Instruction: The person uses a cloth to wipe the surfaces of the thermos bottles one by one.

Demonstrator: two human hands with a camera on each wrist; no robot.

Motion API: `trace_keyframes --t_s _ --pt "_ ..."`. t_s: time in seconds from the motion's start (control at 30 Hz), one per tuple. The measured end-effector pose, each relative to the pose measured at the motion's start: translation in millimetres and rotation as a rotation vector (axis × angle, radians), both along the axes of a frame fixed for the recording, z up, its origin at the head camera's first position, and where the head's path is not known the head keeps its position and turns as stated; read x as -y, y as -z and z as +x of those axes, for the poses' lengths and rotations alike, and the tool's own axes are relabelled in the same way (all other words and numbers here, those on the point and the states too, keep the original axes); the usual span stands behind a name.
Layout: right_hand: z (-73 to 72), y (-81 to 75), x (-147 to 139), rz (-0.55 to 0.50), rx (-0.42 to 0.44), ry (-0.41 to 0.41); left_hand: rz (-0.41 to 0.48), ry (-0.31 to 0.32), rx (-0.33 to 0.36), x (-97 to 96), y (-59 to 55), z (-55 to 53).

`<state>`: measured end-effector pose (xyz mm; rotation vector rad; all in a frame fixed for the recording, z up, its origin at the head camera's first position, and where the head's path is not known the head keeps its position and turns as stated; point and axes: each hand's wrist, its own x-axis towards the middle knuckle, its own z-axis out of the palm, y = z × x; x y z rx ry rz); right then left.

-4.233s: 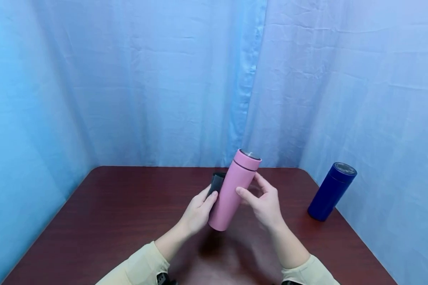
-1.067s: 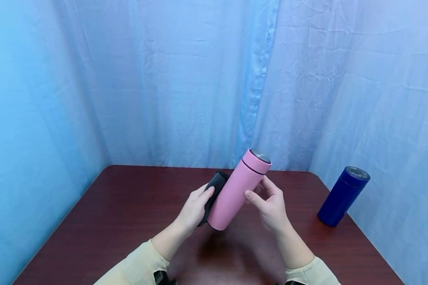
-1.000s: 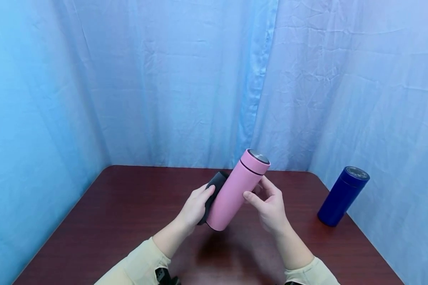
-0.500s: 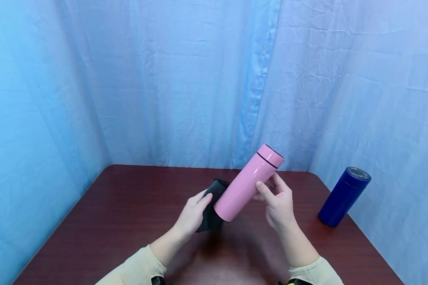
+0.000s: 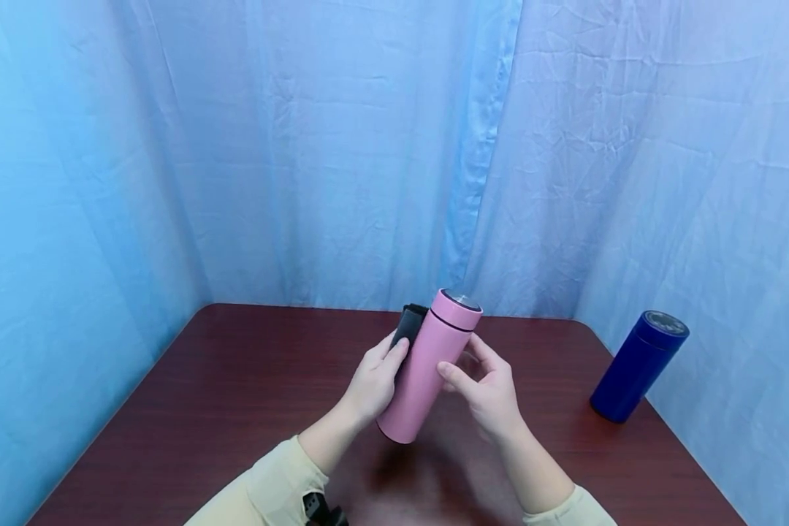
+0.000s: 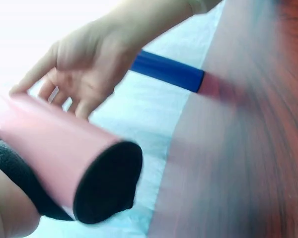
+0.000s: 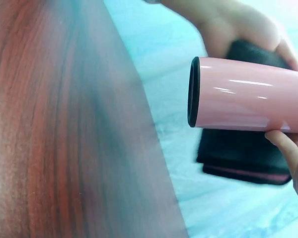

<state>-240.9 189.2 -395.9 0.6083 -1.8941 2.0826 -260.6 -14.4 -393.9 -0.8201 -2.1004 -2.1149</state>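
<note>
A glossy, pink cylindrical bottle (image 5: 424, 374) tilts toward one o'clock above the wood-grained table (image 5: 263, 380). At nine, the left hand (image 5: 372, 381) pinches a black cloth (image 5: 409, 326), perhaps fuzzy, against it; at four, the right hand (image 5: 494, 394) grips the bottle. A blue bottle (image 5: 638, 369) stands at three.

Creased light-blue curtains (image 5: 342, 161) hang behind and beside a reddish-brown, wood-grained table (image 5: 250, 387).

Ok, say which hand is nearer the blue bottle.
Right: in the head view, the right hand is left of the blue bottle; the left hand is farther left, past the pink bottle.
</note>
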Motion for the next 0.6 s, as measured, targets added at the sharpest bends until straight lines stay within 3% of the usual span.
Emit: trace_keyframes --t_s 0.17,0.27,0.33,0.5,0.6 --pt "-1.5 -4.4 -6 -0.039 0.007 0.052 -0.122 0.007 0.087 6.7 15.6 0.7" --pt "-6.4 -5.5 -10 -0.080 0.041 0.098 -0.116 0.016 0.081 7.4 21.6 6.0" --pt "-10.1 -5.1 -12 -0.100 0.071 0.117 -0.089 0.015 0.023 5.5 21.4 9.8" --pt "-16.3 1.7 -14 -0.106 0.154 0.110 -0.089 -0.040 -0.209 -4.4 11.6 14.3" --pt "-17.1 7.4 -11 -0.080 0.187 0.074 -0.123 -0.061 -0.276 -10.3 3.9 11.0"
